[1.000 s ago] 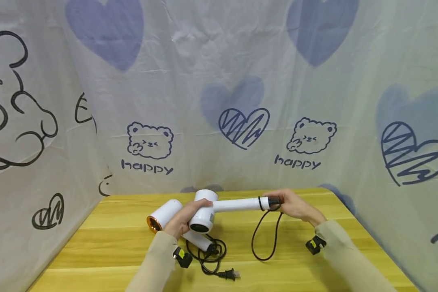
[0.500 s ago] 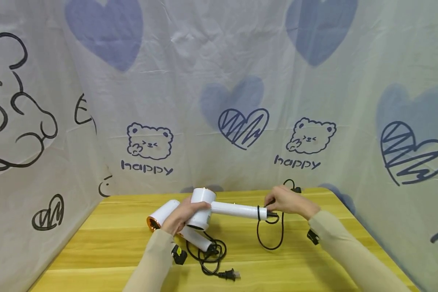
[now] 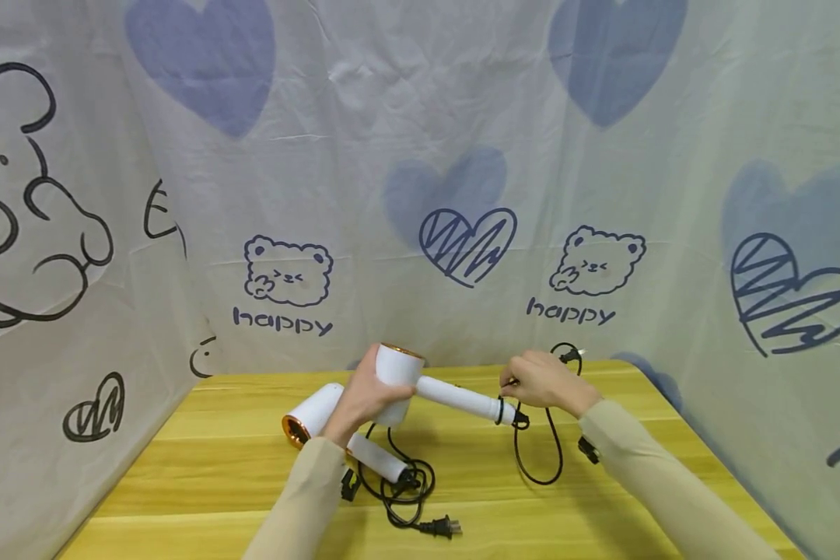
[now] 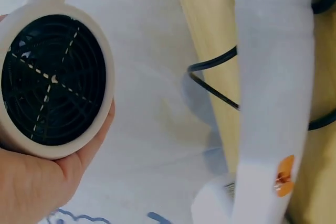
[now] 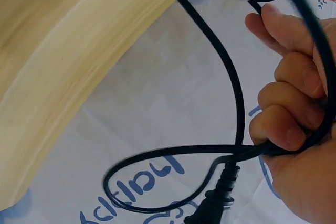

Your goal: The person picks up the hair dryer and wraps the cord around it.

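My left hand (image 3: 364, 397) grips a white hair dryer (image 3: 400, 369) round its barrel, above the table. Its copper-rimmed end tilts upward, and the left wrist view shows the round black grille (image 4: 52, 80) at the other end. The handle points right and slightly down, with the black power cord (image 3: 561, 455) looped around its lower end. Close to that end, my right hand (image 3: 542, 381) holds the cord, its fingers curled round a bundled part in the right wrist view. The cord's plug (image 5: 212, 203) hangs free beyond this hand. A lower loop dangles over the table.
Behind my left hand, a second white hair dryer (image 3: 315, 408) with a copper-rimmed mouth lies on the yellow wooden table (image 3: 203, 482). Its tangled black cord ends in a plug (image 3: 439, 527) near the front. A printed cloth (image 3: 406, 327) encloses the back and sides.
My left hand has rolled the dryer so its copper end faces up and its handle slopes down. My right hand has shifted from the handle's end to slightly above it, taking the cord along.
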{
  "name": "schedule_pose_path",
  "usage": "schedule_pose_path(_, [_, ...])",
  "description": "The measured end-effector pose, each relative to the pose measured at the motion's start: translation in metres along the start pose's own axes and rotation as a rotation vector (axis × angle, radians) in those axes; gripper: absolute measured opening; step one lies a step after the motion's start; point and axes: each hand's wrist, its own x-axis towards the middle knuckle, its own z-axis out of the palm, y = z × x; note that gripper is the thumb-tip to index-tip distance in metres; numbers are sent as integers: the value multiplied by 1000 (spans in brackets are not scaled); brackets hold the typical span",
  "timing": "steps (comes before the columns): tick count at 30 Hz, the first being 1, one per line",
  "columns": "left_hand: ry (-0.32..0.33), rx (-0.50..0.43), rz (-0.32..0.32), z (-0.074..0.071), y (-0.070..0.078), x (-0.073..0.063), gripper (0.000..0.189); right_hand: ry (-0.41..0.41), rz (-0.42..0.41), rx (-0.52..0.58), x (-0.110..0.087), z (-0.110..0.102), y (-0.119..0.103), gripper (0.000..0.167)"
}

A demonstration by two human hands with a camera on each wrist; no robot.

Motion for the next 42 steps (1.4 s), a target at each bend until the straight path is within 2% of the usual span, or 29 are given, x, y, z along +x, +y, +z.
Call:
schedule_pose_path(2, [17,30,31,2,5,-1,79,2,6,8,0,-1,-1,14])
schedule_pose_path(6, [82,86,43,6,13,-2,78,31,29,10,-1,-1,-3,18])
schedule_pose_path(9, [144,97,17,8,13,-3,76,77,33,-9,-3,-1,-4,15])
schedule_pose_path(15, [272,61,-71,10,-1,-3,75,135,31,-23,-10,4,-1,18])
schedule_pose_path(17, [299,61,-83,12,-2,-5,75,158,24,-16,-11,7,-1,17])
schedule_pose_path(20, [322,84,-69,17,1,-8,75,201,18,-19,-11,12,-3,12])
schedule_pose_path(23, [368,90,-67,22,6,-9,77,237,51,-30,-10,16,-5,11])
schedule_pose_path(26, [418,65,-103,26,8,-9,81,252,122,-14,-9,18,-5,22])
schedule_pose_path(29, [456,16,-166,29,7,-8,82,259,159,59,-9,19,-3,32])
schedule_pose_path(35, [471,-137,-286,35,-1,-6,78,214,119,339,-12,24,8,18])
schedule_pose_path(40, [462,-237,-334,39,-4,-4,79,156,116,534,-16,29,15,20])
schedule_pose_path(42, [458,-283,-347,40,-4,-4,79,159,121,559,-17,31,17,23])
